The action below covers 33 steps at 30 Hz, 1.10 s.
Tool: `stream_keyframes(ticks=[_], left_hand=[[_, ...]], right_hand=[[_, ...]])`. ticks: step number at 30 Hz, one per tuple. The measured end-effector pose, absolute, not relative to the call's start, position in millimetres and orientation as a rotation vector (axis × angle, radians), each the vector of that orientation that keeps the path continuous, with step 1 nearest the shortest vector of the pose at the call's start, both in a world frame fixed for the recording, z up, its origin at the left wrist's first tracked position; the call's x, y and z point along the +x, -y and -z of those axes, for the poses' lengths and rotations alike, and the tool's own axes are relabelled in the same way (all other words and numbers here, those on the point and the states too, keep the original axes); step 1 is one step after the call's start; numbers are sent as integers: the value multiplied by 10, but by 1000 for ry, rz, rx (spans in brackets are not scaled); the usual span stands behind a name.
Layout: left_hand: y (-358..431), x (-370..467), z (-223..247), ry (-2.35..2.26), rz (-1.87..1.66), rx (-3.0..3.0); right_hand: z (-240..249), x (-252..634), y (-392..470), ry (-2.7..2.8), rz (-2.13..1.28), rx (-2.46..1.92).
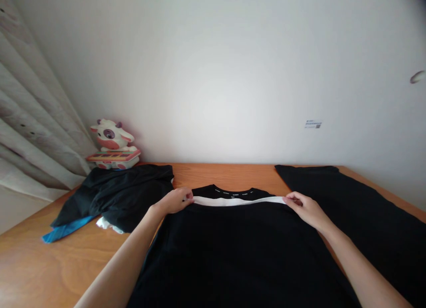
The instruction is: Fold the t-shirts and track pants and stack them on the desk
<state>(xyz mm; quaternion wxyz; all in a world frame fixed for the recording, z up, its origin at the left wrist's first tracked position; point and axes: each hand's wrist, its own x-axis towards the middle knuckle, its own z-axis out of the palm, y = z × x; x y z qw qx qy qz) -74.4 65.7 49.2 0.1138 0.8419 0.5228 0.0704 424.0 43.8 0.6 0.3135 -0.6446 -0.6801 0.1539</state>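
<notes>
Head view: pinched narrow, left hand and right hand grip the white strip at its nine and three o'clock ends.

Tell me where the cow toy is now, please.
In the head view, the cow toy sits on the left, by the curtain, behind the crumpled black cloth.

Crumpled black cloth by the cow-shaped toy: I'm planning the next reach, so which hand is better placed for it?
Left, probably: the left hand is beside the crumpled black cloth; the right hand is across the black shirt. Both pinch a white fabric strip, so the left must first let go.
</notes>
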Motion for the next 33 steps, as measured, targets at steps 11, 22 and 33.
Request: stream_keyframes(ticks=[11,22,33], left_hand=[[-535,-371,-68,-2118,-615,2354],[-485,-673,-85,-2352,-483,2317],[-505,-703,-375,-2171,-756,2209]], right_hand=[[323,4092,-390,1754,175,-1854],[271,4061,-320,1828,244,-1956],[-31,4126,-214,1707,238,-1632]])
